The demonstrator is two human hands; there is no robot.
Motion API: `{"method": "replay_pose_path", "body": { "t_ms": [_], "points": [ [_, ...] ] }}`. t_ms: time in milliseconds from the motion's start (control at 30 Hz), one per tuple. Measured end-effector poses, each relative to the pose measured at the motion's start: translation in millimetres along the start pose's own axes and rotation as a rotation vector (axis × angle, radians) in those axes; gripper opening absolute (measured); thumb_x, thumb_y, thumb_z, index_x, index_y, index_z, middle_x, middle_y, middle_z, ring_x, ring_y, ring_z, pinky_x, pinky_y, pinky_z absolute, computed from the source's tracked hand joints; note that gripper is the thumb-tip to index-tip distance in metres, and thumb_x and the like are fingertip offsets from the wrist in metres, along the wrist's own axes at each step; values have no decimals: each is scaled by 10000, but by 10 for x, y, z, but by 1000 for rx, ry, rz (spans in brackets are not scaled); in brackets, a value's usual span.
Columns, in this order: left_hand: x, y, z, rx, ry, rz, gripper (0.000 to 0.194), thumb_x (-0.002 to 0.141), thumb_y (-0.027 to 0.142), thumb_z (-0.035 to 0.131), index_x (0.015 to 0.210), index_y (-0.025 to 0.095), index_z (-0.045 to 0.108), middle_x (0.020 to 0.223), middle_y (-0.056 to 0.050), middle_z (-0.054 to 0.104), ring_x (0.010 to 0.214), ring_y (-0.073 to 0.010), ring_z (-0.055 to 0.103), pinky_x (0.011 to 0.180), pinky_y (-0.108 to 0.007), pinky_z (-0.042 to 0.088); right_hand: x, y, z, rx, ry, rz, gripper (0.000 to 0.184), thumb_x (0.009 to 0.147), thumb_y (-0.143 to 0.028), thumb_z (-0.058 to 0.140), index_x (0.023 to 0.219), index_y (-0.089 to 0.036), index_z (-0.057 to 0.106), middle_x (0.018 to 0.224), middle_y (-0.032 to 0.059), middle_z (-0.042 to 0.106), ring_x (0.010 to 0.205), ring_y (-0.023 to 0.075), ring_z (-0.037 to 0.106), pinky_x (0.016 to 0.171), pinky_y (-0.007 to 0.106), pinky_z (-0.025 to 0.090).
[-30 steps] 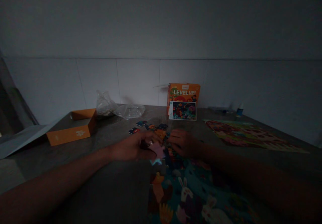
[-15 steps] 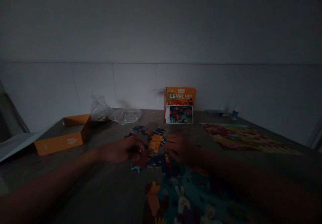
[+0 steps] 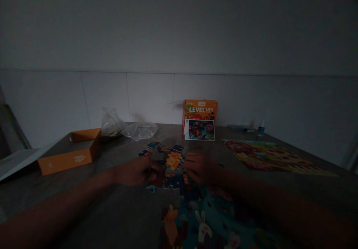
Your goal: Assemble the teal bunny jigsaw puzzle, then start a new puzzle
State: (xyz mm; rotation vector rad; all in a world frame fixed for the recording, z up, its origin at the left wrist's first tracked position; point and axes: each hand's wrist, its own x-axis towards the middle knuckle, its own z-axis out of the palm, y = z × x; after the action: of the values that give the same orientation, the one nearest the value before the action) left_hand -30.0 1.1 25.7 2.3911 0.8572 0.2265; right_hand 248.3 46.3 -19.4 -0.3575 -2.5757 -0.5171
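Pale wall [image 3: 151,97] backs a dim grey tabletop [image 3: 120,213]. Left of the left hand [image 3: 137,171] sits an orange box tray [image 3: 67,164]; that hand's fingers curl over a dark-red jigsaw piece [image 3: 157,184], grip unclear. Just right lie orange jigsaw pieces [image 3: 173,161], probably light, stiff card with bendable tabs, best held by opposite edges. Beside them, the right hand [image 3: 200,168] has fingers bent close together; whether it holds anything, I cannot tell.
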Motion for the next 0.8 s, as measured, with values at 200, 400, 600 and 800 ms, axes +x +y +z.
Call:
{"method": "replay_pose_path", "body": {
  "t_ms": [200,400,600,800],
  "points": [
    [33,-135,-55,7,142,-79,147,806,142,484,791,187,624,752,4,616,686,-154,543,635,-237,389,-9,15,28,2,37,-20,149,844,-93,480,860,-172,604,740,55,606,709,192,541,652,317,435],
    [-26,-29,-66,-28,84,-63,156,845,198,554,926,211,686,853,-4,697,785,-173,625,686,-238,456,-1,-23,-38,19,30,-8,167,863,-83,468,841,-181,601,725,53,602,699,184,530,651,307,427],
    [-22,125,55,-113,5,-85,147,849,277,642,944,189,714,915,-30,736,826,-190,665,695,-240,479,-2,-29,-49,29,17,0,183,879,-83,464,876,-176,622,756,62,619,718,187,534,663,315,435],
    [25,199,181,-132,79,2,175,907,304,583,923,190,715,898,-25,721,813,-183,652,693,-243,463,-5,-29,-51,34,47,2,190,896,-103,459,861,-170,633,730,50,608,717,178,540,680,301,443]
  ]
}}
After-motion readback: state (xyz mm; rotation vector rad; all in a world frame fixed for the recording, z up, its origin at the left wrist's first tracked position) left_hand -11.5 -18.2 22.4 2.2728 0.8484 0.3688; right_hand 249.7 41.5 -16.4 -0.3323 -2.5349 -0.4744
